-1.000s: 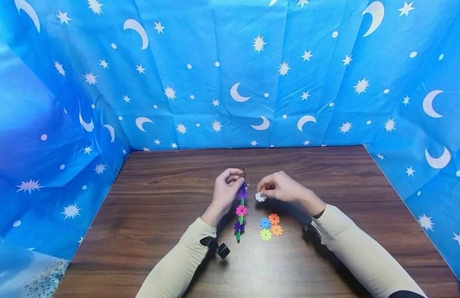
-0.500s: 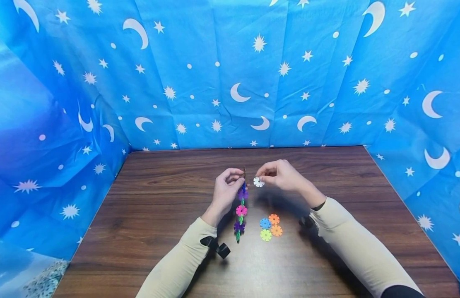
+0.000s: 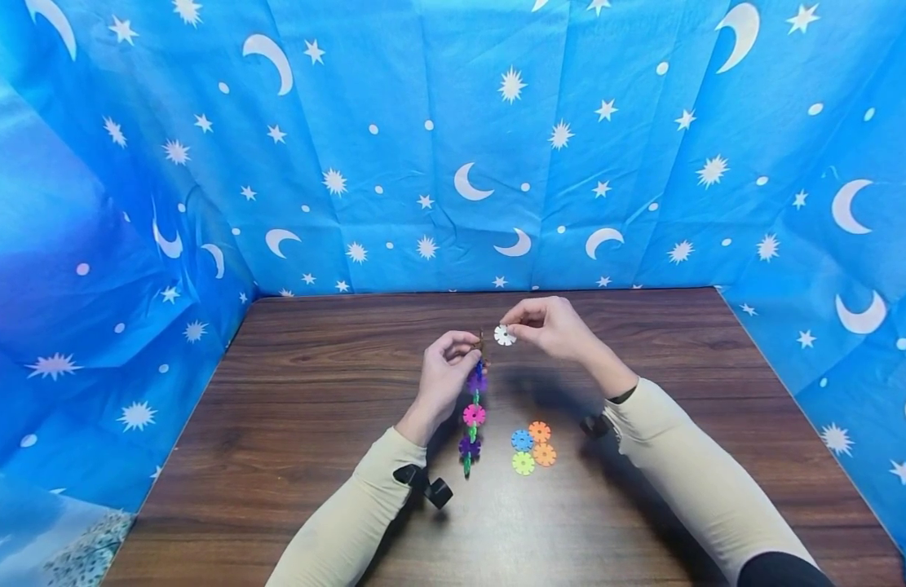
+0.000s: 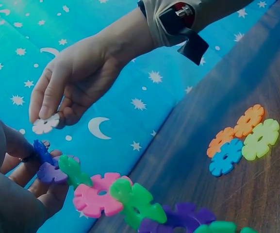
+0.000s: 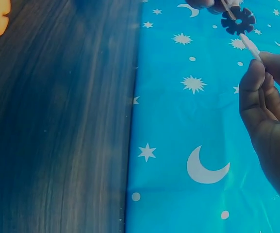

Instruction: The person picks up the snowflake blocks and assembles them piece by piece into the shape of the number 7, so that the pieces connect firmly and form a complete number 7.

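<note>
My left hand (image 3: 447, 368) grips the far end of a chain of notched plastic discs (image 3: 474, 416) slotted together in purple, green, pink and blue. A brown disc (image 3: 481, 341) stands at that end, looking dark (image 5: 239, 21) in the right wrist view. The chain stretches back toward me, and the left wrist view shows its pink disc (image 4: 99, 194) between two green ones. Between thumb and fingertips, my right hand (image 3: 551, 328) pinches a white notched disc (image 3: 505, 335). The white disc is just right of the brown one, and in the right wrist view it is edge-on, its tip close to the brown disc's rim.
Loose discs lie grouped on the wooden table (image 3: 313, 408), right of the chain: a blue one (image 3: 522, 440), a yellow-green one (image 3: 523, 464) and two orange ones (image 3: 545, 454). A blue cloth (image 3: 394, 163) with moons and stars surrounds the table's back and sides.
My right hand has lifted the white disc away from me and slightly left, to beside the chain's far end. The left hand has stayed in place, holding the chain.
</note>
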A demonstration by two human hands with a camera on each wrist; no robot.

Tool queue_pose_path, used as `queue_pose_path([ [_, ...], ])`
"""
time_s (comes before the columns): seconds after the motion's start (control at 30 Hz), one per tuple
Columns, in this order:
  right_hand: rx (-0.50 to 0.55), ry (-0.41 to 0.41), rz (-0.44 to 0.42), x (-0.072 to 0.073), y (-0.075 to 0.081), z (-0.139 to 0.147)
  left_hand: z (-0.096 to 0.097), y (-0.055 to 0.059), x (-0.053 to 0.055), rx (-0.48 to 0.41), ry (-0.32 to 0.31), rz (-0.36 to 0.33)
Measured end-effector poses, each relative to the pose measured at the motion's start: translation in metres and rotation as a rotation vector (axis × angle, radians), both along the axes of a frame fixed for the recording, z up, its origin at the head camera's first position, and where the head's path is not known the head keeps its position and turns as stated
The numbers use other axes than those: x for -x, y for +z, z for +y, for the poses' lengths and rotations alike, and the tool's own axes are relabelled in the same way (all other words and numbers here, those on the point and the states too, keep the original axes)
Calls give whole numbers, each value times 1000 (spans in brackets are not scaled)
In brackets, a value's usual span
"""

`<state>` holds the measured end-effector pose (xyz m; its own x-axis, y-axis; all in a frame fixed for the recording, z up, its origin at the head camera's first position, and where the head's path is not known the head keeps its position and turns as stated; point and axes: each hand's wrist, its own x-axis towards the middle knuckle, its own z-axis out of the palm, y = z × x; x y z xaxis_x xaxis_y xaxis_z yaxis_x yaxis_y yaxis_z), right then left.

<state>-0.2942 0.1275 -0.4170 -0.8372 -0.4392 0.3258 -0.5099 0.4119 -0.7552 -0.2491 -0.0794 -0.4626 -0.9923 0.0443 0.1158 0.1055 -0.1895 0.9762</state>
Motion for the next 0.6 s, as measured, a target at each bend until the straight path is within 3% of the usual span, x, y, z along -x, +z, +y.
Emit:
queue_pose_path([
  [0.13,14,-25,9,0,4,-5,0,-1,1,17,6,2],
  [0.4,72,-33,18,-20,37,-20,1,-1,0,54,11,25],
  [0.6,114,-40,13,-20,42,-24,0,0,1,11,-19,15],
])
